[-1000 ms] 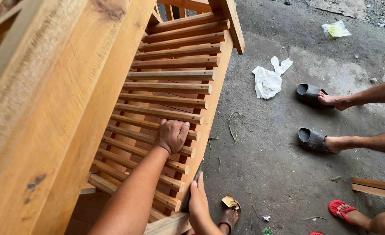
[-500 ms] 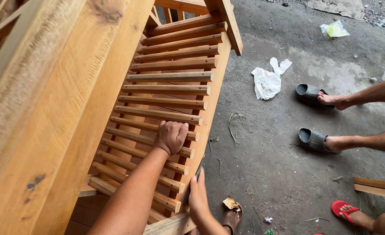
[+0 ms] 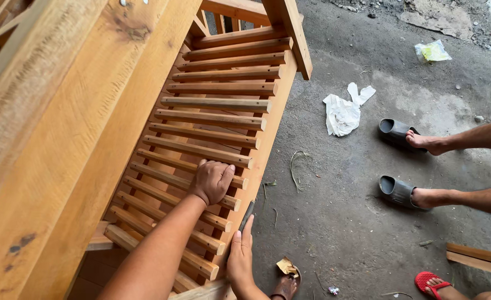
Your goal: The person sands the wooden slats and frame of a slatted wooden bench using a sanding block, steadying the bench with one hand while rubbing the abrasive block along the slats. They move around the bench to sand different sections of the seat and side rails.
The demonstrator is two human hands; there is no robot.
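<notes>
Slatted wooden frame (image 3: 218,105): a large piece of light-coloured joinery, tipped at a slant over the concrete floor (image 3: 340,222), with a row of round-edged slats running crosswise between two side rails.
Left hand (image 3: 213,180): curled into a loose fist, knuckles up, gripping one slat (image 3: 240,182) in the lower half of the row; the forearm reaches in from the bottom edge of the view.
Right hand (image 3: 241,258): laid flat with fingers straight and together against the outer face of the right side rail (image 3: 267,139), pressing on it rather than closing round it.
Dark tool (image 3: 246,215): a slim dark shaft lying along the rail just above the right hand's fingertips; whether the fingers touch it cannot be told.
Broad plank (image 3: 62,139): heavy, grainy timber filling the left of the view, beside the slats.
Brown sandal (image 3: 285,283): on the floor just right of the right hand, a yellowish scrap lying on it.
White crumpled cloth (image 3: 342,111): on the floor, near the frame's upper right.
Another person's feet in grey slides (image 3: 396,161): to the right, well apart from the frame.
Red sandal (image 3: 431,280): at the lower right corner, on a foot.
Timber offcuts (image 3: 479,256): near the right edge, flat on the floor.
Yellow-green wrapper (image 3: 433,51): far upper right on the floor.
</notes>
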